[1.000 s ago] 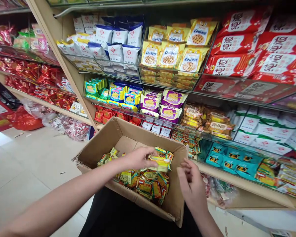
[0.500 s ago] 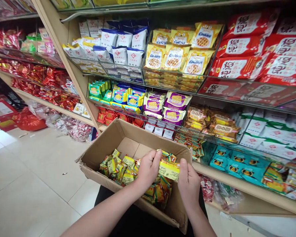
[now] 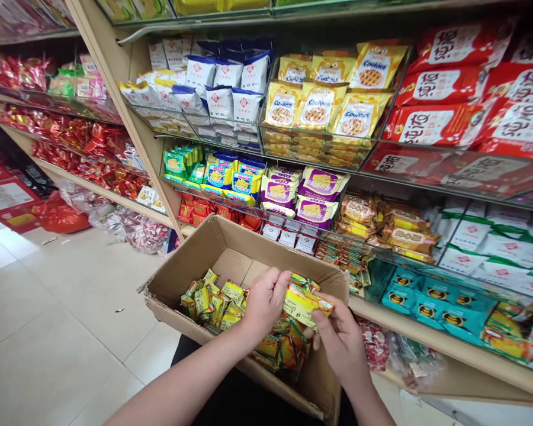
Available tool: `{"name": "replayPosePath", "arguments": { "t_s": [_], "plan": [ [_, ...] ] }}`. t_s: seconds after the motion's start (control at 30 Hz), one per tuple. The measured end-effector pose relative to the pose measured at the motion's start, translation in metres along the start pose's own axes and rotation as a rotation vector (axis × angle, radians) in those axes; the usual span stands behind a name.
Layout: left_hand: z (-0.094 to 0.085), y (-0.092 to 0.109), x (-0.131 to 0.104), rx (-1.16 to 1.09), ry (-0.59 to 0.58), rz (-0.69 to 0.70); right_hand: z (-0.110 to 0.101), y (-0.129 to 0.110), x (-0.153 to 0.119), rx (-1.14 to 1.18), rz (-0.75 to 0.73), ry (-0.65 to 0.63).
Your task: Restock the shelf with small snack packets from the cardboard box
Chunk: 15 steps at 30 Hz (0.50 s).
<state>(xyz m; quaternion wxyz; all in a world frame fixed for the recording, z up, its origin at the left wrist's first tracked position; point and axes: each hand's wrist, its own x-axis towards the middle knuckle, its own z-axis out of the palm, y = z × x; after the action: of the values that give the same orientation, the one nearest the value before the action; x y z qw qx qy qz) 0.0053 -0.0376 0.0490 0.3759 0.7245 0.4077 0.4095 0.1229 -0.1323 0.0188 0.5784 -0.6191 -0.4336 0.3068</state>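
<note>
A cardboard box point(image 3: 182, 324) rests on my lap, with several small yellow-and-green wrapped snack packets point(image 3: 233, 291) piled in it. Above its right part, a yellow snack packet point(image 3: 299, 307) is stretched between my two hands. My left hand point(image 3: 266, 302) is closed in a pinch on the packet's left end, thumb on top. At the right end, the fingers and thumb of my right hand point(image 3: 344, 340) curve around the wrapper in a looser grip. Other fingertips of that hand show below the packet.
Ahead, shelves with clear fronts hold cookie bags point(image 3: 317, 106), red bags point(image 3: 444, 86) and teal packets point(image 3: 439, 302). A wooden upright point(image 3: 111, 100) divides the shelving. On the tiled floor point(image 3: 62, 319) at left lie a red bag point(image 3: 64, 213) and clear plastic bags point(image 3: 144, 231).
My right hand has shifted its hold: its fingers have opened out and curved around the packet's right end. The packet has tilted slightly. My left hand keeps its pinch.
</note>
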Motion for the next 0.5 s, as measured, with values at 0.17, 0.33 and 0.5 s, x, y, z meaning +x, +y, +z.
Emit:
{"name": "replayPosePath", "arguments": {
  "t_s": [0.17, 0.33, 0.5],
  "plan": [
    [-0.003, 0.013, -0.007, -0.655, -0.168, -0.42, -0.003, -0.004, -0.003, -0.323, -0.557, 0.176],
    [-0.008, 0.018, -0.013, -1.141, -0.385, -0.609, -0.001, -0.005, -0.012, -0.257, -0.502, 0.011],
    [-0.007, 0.015, -0.018, -1.199, -0.365, -0.541, 0.005, -0.002, -0.017, 0.103, -0.07, 0.137]
  ]
}}
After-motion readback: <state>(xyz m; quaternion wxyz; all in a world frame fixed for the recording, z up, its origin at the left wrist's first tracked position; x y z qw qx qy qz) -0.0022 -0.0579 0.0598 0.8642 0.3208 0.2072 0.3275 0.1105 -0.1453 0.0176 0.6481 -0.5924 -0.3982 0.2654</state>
